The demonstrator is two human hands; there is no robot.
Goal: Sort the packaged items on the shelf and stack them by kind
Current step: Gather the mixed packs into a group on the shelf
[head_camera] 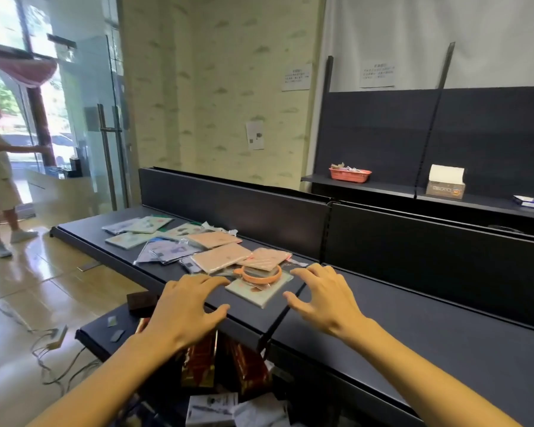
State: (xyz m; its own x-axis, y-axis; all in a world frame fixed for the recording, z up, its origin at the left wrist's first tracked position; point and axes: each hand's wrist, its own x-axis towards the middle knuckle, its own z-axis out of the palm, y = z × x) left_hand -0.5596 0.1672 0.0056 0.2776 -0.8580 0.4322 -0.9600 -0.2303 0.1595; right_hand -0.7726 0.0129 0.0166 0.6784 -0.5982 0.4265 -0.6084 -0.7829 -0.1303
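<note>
Head view: my left hand (187, 306) and right hand (319, 298) hover spread, holding nothing.
Nearest packet (259, 288) overhangs the shelf (444, 318) edge; a clumsy grab may tip it off.

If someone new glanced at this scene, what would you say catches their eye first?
Two bare hands, the left hand and the right hand, hover open over the front edge of the dark grey metal shelf. Between them lies a pale square packet with an orange ring-shaped item on it, and a jumble of pink plastic-wrapped packets and pale green ones spreads away behind and to the left.
</note>
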